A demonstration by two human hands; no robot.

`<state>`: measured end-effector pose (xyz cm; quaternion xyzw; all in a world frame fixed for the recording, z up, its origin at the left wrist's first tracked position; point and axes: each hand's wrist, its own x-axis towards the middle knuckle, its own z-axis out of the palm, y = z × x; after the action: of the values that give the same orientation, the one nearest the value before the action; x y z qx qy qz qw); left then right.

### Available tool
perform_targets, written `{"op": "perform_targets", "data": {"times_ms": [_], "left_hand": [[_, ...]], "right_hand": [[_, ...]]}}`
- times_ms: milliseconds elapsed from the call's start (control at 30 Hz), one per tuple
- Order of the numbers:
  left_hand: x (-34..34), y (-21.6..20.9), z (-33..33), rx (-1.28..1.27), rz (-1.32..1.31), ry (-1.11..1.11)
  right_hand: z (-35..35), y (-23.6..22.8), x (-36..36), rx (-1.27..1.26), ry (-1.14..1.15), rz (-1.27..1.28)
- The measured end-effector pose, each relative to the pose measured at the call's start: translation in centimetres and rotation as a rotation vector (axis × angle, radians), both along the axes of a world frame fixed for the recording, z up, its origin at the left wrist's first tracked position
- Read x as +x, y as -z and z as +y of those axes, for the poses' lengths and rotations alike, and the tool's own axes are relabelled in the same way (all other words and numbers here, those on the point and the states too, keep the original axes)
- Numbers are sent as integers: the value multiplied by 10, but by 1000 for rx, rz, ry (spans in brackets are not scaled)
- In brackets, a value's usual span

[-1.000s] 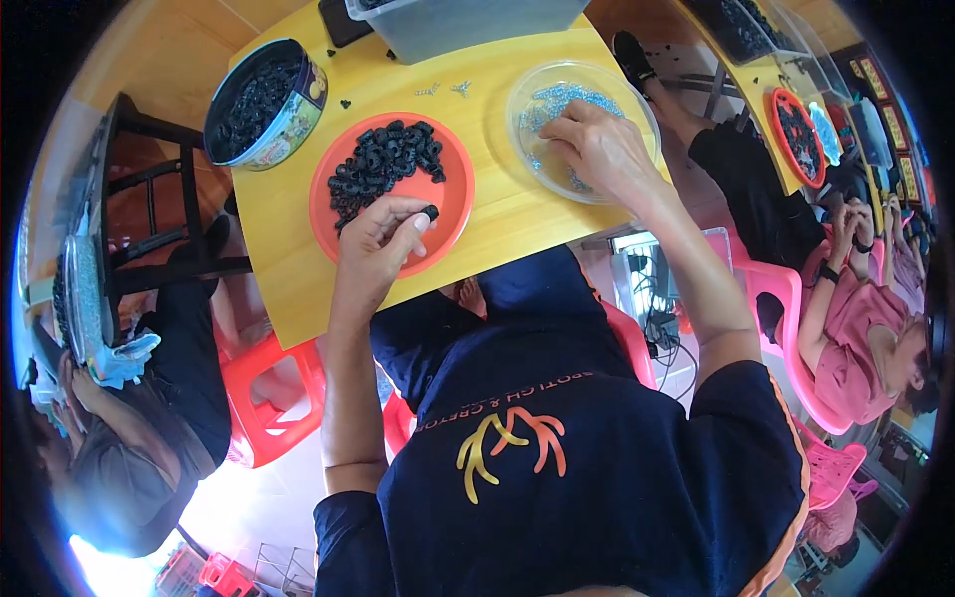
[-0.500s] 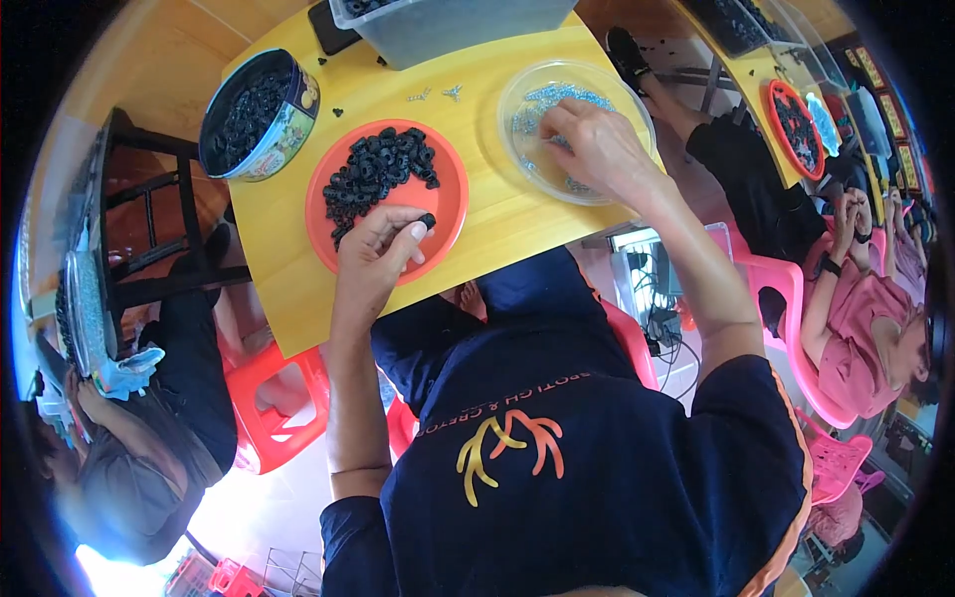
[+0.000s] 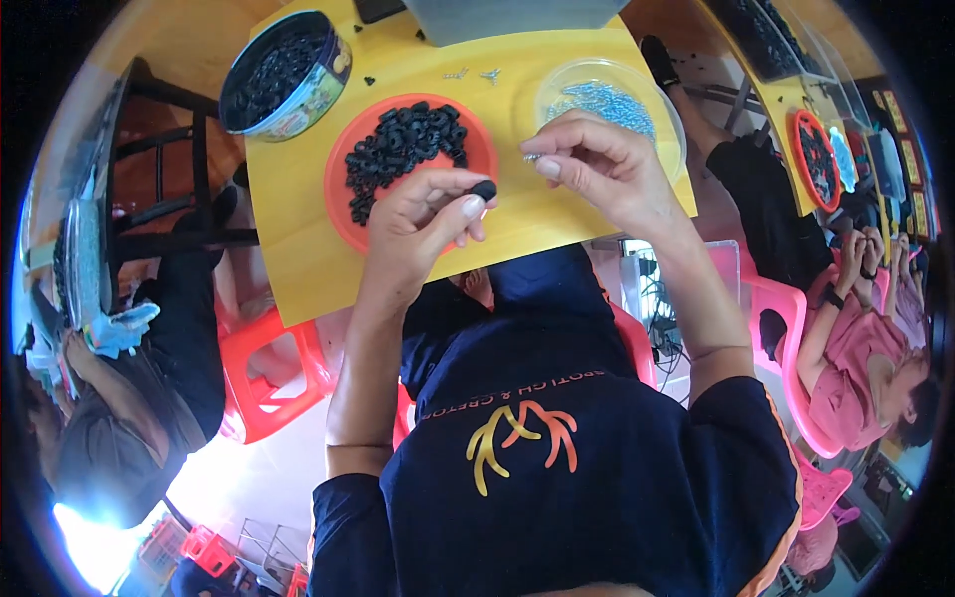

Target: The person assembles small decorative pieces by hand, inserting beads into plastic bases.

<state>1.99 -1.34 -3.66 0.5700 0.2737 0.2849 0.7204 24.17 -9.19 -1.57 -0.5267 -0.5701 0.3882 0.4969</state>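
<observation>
The yellow counter point(image 3: 288, 259) carries work that looks well short of done: judging by the heaps, much loose stock is left, while just one piece is taken up in each hand, and those two are apart; no finished pile can be made out. At its far edge stands a grey plastic bin point(image 3: 507, 18), cut off by the border of the view, so its contents cannot be told. Far left is a round, printed tin point(image 3: 310, 111), filled with small black parts point(image 3: 279, 72). Nearer, an orange-red plate point(image 3: 335, 164) holds a heap of black pieces point(image 3: 403, 149) — gathered over its far and left portions, with its near part partly hidden by the left hand point(image 3: 423, 224). To the right sits a clear round tub point(image 3: 544, 104) with a spread of shiny metal pieces point(image 3: 607, 107) in it, partly covered by the right hand point(image 3: 612, 174). The left thumb and index finger pinch a black piece point(image 3: 483, 189) over the plate's near right side, other fingers curled beneath. The right fingers press together on a tiny metal piece point(image 3: 531, 156) — held between plate and tub. Beyond the plate lie two small silvery clusters point(image 3: 456, 75) and a few black crumbs point(image 3: 369, 81).
</observation>
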Motion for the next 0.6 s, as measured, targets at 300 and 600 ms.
{"op": "perform_targets", "data": {"times_ms": [300, 600], "left_hand": [[-8, -1, -3, 36, -67, -40], [-11, -8, -8, 89, -66, -131]], "right_hand": [[8, -9, -31, 42, -142, -67], [6, -3, -46, 1, -34, 145]]}}
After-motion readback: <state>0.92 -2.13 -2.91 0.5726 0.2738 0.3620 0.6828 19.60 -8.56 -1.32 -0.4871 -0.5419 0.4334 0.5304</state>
